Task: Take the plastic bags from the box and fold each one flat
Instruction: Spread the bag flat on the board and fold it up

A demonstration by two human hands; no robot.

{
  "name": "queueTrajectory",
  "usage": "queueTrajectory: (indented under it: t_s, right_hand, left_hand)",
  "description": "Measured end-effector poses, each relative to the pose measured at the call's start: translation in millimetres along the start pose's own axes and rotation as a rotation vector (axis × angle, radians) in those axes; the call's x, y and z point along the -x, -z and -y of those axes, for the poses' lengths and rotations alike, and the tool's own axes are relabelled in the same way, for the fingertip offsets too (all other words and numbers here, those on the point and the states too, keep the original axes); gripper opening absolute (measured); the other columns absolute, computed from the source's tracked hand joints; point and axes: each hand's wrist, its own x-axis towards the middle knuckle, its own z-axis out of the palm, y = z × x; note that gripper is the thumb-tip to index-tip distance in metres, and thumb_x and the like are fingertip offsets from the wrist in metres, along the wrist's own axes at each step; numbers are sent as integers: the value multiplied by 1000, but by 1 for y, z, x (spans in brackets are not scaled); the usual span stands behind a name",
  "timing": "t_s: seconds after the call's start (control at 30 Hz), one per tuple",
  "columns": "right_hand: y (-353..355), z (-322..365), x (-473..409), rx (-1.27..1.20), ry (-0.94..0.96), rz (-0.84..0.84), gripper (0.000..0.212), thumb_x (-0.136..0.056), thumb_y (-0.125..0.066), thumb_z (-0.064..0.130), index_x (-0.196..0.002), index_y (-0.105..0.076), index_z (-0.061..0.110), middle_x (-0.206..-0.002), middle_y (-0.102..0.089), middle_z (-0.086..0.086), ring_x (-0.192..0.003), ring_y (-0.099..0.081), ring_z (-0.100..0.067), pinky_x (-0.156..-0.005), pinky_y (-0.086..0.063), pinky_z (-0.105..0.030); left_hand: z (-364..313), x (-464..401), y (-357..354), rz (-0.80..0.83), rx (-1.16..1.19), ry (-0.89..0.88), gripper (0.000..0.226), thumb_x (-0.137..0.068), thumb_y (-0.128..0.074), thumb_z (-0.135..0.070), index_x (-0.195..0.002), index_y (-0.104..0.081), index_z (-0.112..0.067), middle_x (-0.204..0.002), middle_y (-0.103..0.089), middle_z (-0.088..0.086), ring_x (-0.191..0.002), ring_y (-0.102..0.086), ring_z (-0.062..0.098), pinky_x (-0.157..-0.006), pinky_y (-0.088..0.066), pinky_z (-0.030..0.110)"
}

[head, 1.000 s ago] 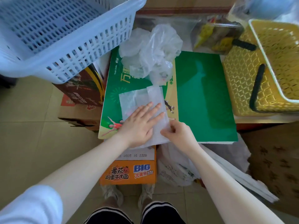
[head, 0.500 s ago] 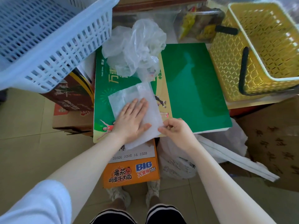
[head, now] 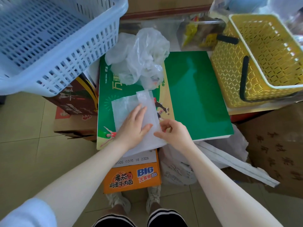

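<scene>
A translucent white plastic bag (head: 126,104), partly folded into a flat rectangle, lies on a green carton (head: 196,95). My left hand (head: 132,128) presses flat on its near half with straight fingers. My right hand (head: 173,133) pinches the bag's near right edge between thumb and fingers. A narrow strip along the bag's right side is doubled over. Behind it sits a crumpled heap of clear plastic bags (head: 139,56) on the carton's far end.
A blue slatted basket (head: 49,38) overhangs at the far left. A yellow basket (head: 262,63) with black handles stands on the right. An orange carton (head: 132,177) and white bags (head: 229,154) lie below the green carton, above my shoes. Brown boxes flank both sides.
My left hand has slid slightly toward me over the bag. My right hand has shifted along the bag's right edge and lifted it a little. The camera view has shifted.
</scene>
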Motion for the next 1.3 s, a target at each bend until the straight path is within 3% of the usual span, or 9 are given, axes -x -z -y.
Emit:
queueTrajectory:
  t_s: [0.13, 0.23, 0.4, 0.5, 0.67, 0.9, 1.07, 1.17, 1.3]
  right_hand:
    - [-4, 6, -3, 69, 17, 0, 6, -82, -67, 17, -82, -61, 15, -67, -52, 9, -63, -45, -10, -52, -31, -15]
    - [4, 11, -2, -144, -2, -49, 11, -85, -62, 16, -75, -60, 12, -60, -47, 7, -56, -40, -10, -53, -31, -18]
    - [32, 25, 4, -564, -24, -110, 18, -94, -48, 12, -77, -51, 15, -72, -53, 4, -62, -47, -7, -57, -36, -21]
    - [45, 34, 3, -669, -18, -133, 16, -96, -46, 15, -84, -55, 16, -78, -59, 5, -66, -53, -4, -61, -41, -17]
    - [50, 35, 4, -520, -32, -96, 15, -88, -62, 25, -96, -62, 13, -87, -66, 6, -76, -62, -3, -62, -44, -11]
    - [30, 18, 4, -295, -100, -41, 23, -84, -65, 10, -64, -55, 5, -56, -48, -3, -43, -38, -6, -37, -32, -11]
    - [22, -2, -3, -18, -129, 81, 10, -82, -55, 8, -82, -63, 2, -72, -57, -5, -65, -47, -19, -64, -40, -28]
    - [20, 5, -11, -26, -189, 92, 12, -87, -53, 18, -96, -58, 12, -89, -60, -2, -81, -55, -22, -59, -39, -25]
    - [13, 25, -32, 142, -124, -1, 27, -93, -47, 36, -87, -49, 10, -79, -51, -4, -74, -47, -23, -51, -28, -28]
  left_hand:
    - [0, 6, 6, 93, -8, -62, 74, -91, -39, -53, -147, -9, -15, -156, 2, 3, -142, -4, 17, -114, -3, 30]
    - [-4, 16, 13, -34, 11, -66, 87, -81, -37, -66, -147, -10, -16, -156, 0, 3, -142, -5, 16, -112, -5, 29]
    - [-23, 36, 27, -210, 750, 422, 99, -72, -67, -48, -146, -9, -18, -150, -25, 0, -136, -26, 15, -112, -22, 35]
    - [-34, 37, 38, -186, 1010, 490, 50, -80, -69, -25, -124, -50, -11, -111, -63, -7, -102, -58, 11, -82, -45, 11]
    - [-42, 31, 44, -349, 987, 483, 5, -84, -65, -15, -83, -66, -19, -86, -70, -4, -84, -65, 14, -79, -48, 26]
    - [-31, 52, 15, -321, 912, 647, 13, -83, -66, -18, -95, -62, -13, -97, -66, 0, -94, -60, 17, -76, -43, 26]
    - [-18, 59, 3, -231, 840, 715, 23, -83, -65, -30, -101, -57, -17, -97, -67, 0, -91, -63, 17, -84, -51, 39]
    - [-19, 51, 6, -222, 656, 664, 23, -86, -59, -35, -93, -59, -13, -90, -67, 3, -83, -64, 20, -78, -53, 42]
    - [-21, 40, 10, -143, 326, 563, 16, -89, -56, -24, -80, -53, -11, -78, -60, 6, -74, -55, 24, -63, -38, 29]
